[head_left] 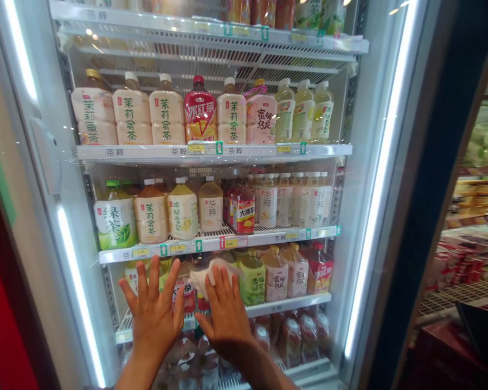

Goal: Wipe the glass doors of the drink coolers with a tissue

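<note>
A crumpled white cloth [213,275] lies under the fingers of my right hand [226,306], which presses it against what looks like the clear glass door of a drinks fridge. Beside it, my left hand [156,303] is spread wide with its palm forward, holding nothing; it seems to rest on the same glass. Behind both hands stand bottled drinks on the fourth shelf, including a green bottle [252,276] just right of the cloth. Several bottles there are partly hidden by my hands.
Bottled teas fill the fridge shelves, among them a red bottle [200,111] and a green-capped bottle [114,214]. Bright light strips [384,168] run down both sides. A dark frame [427,179] edges the right, with packaged goods [467,260] on racks beyond.
</note>
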The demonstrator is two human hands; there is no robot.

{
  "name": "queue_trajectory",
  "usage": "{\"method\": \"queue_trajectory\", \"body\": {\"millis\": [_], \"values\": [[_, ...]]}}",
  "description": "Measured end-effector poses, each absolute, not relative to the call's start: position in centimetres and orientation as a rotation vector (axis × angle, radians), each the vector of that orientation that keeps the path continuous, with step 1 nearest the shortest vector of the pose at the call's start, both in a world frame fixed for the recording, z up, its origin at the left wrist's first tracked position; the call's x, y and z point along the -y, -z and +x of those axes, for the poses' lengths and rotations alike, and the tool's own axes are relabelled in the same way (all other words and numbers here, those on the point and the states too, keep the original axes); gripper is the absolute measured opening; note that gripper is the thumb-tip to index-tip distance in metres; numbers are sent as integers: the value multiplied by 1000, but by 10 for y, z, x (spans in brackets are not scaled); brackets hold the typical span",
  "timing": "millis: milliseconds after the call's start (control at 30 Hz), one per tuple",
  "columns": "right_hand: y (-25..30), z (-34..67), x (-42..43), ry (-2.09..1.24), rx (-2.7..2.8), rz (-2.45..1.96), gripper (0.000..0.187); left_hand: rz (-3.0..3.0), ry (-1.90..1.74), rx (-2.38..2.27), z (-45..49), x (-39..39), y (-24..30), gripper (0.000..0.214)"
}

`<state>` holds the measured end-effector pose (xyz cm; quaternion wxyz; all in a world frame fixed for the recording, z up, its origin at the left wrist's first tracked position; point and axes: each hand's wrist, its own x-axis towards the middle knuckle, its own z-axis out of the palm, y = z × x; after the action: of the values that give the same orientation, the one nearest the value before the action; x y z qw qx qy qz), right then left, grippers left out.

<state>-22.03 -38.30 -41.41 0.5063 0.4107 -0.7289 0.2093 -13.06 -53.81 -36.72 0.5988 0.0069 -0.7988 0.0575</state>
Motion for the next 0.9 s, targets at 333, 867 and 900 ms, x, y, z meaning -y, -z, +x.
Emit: {"method": "queue_trajectory", "body": {"millis": [333,867,900], "values": [[349,-208,420,-631,1721,944,85,107,-114,1843,-107,570,369,80],[394,-188,443,-573,1713,1024,80,171,-157,1869,-91,584,375,82],[418,-187,441,-559,1714,1019,79,171,-155,1878,-91,584,377,83]]}}
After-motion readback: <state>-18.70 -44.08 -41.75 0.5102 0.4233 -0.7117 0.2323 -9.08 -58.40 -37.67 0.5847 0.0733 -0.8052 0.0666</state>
